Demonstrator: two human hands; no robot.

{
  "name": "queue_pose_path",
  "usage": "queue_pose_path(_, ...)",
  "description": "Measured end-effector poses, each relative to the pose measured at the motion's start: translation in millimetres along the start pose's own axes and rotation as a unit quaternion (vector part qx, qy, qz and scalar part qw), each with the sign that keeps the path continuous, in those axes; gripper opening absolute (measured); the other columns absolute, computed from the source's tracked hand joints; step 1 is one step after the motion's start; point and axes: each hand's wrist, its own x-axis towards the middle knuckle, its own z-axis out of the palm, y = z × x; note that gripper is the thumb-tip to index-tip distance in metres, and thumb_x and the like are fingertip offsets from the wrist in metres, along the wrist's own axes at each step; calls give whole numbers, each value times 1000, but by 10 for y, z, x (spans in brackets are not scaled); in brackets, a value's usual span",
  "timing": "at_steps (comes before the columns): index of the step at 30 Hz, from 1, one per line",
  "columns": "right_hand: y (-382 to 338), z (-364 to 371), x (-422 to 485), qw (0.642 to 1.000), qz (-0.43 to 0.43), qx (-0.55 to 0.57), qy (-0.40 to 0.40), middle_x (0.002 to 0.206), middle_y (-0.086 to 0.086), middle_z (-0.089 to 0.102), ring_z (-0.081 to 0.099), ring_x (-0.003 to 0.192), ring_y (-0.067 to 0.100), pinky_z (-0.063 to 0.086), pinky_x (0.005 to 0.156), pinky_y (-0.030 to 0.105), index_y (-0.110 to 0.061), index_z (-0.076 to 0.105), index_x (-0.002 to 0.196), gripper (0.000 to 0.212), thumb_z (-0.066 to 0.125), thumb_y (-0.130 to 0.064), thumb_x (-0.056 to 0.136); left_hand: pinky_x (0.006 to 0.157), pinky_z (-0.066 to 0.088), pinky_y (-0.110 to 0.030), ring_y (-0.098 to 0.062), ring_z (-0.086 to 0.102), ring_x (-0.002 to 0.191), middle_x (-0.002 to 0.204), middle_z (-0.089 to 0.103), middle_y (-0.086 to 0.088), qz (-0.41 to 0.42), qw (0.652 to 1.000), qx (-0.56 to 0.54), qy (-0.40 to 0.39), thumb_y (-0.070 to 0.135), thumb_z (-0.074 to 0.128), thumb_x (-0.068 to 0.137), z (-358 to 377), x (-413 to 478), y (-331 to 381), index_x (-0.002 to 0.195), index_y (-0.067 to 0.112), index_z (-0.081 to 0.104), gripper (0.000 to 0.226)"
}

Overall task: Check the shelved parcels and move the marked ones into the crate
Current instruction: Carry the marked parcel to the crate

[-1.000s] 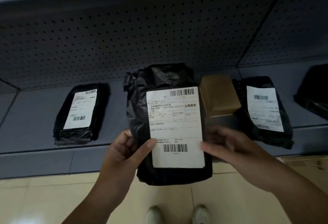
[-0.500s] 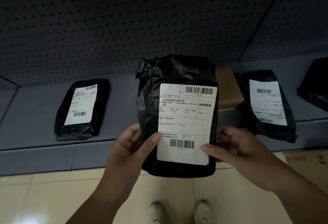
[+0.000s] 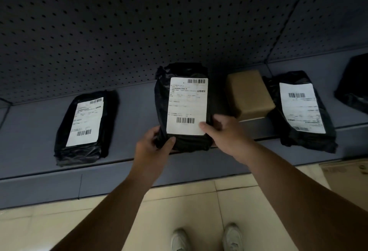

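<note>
WAREHOUSE AISLE: Grey shelf (image 3: 29, 123) w/ four black-bagged pkgs and one brown box (image 3: 249, 93) in a row. I stand facing it and hold the centre parcel (image 3: 183, 105) label-up, btwn the left parcel (image 3: 85, 125) and the box. Its lower end is at the shelf's front lip. I can't tell if the shelf carries its weight.

Step in hand, as I judge it: the label check on this one. Print is too blurred to read, and I see no mark. Next move depends on that. If marked, lift it clear and carry it to the crate, poss. the cardboard edge (image 3: 346, 171) low at R. If not, let go and take the next pkg.

My left hand (image 3: 151, 145) grips the bottom L corner, thumb (image 3: 171, 140) on the front, fingers curled behind. My right hand (image 3: 225, 131) grips the R edge, its thumb (image 3: 203, 125) pressed on the corner of the white label (image 3: 179, 99), other fingers wrapped round the side.
</note>
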Motion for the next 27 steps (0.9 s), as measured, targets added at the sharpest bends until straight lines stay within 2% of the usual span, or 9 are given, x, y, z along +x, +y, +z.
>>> queue_pose_path(2, 51, 38, 60, 997, -12, -70, 21, 122, -2, 71, 67, 111, 18, 54, 92, 33, -17, 67, 126, 55, 67, -56, 87, 82, 54, -13, 3, 71, 95, 103, 75, 12, 19, 999, 30, 9, 8, 77, 90, 53, 81, -43, 119, 20, 70, 33)
queue_pose_path(4, 104, 97, 94, 993, -14, -115, 25, 133, 1, 66, 63, 121, 21, 53, 101, 40, -19, 60, 137, 80, 59, -71, 76, 88, 56, -20, 1, 71, 98, 104, 76, 13, 20, 999, 44, 23, 12, 78, 89, 52, 141, -93, 122, 21, 70, 34)
queue_pose_path(8, 139, 160, 125, 991, -21, -132, 13, 141, 5, 61, 59, 126, 22, 49, 107, 39, -18, 48, 151, 64, 70, -37, 93, 90, 56, -23, -1, 70, 99, 102, 75, 16, 5, 998, 47, 48, 17, 78, 90, 51, 221, -144, 119, 31, 69, 33)
queue_pose_path(10, 152, 129, 95, 990, -32, -139, -6, 132, 3, 66, 64, 116, 18, 52, 102, 37, -23, 49, 150, 60, 69, -32, 95, 96, 57, -36, -9, 70, 102, 103, 75, 13, -2, 997, 61, 54, 17, 80, 88, 72, 267, -200, 117, 31, 70, 34)
queue_pose_path(13, 203, -9, -61, 994, -57, -89, -14, 123, -4, 67, 67, 108, 8, 56, 99, 37, -29, 56, 142, 48, 69, -26, 95, 98, 57, -41, -16, 70, 107, 107, 74, 9, -17, 994, 95, 58, 15, 80, 87, 117, 257, -209, 120, 30, 68, 38)
queue_pose_path(18, 245, -521, -398, 964, -203, -44, 167, 117, -8, 63, 61, 106, 4, 49, 91, 16, -27, 59, 136, 48, 71, -13, 92, 112, 41, -32, -13, 49, 130, 136, 43, 13, 85, 980, 102, 150, 9, 75, 91, 270, -41, 79, 154, 24, 37, 75)
queue_pose_path(21, 254, -1002, -328, 948, -219, -84, 215, 131, -2, 53, 52, 119, 10, 43, 100, 23, -25, 50, 144, 65, 76, -14, 86, 110, 40, -17, -3, 49, 132, 135, 44, 24, 173, 977, 88, 85, 5, 72, 91, 613, -243, 368, 148, 32, 40, 70)
queue_pose_path(24, 310, -1333, -279, 954, -166, -220, 122, 158, 0, 31, 27, 144, 21, 31, 118, 42, -41, 34, 155, 81, 77, -30, 87, 111, 41, -19, -5, 49, 135, 140, 50, 16, 202, 976, 86, 7, 7, 70, 94, 1019, -319, 497, 148, 27, 46, 63)
queue_pose_path(27, 380, -1492, -265, 942, -154, -292, 57, 169, 1, 13, 9, 153, 19, 16, 125, 45, -48, 19, 158, 90, 75, -39, 88, 114, 38, -22, 2, 46, 135, 141, 50, 19, 169, 979, 98, -51, 12, 71, 94, 1370, -301, 526, 151, 30, 44, 66)
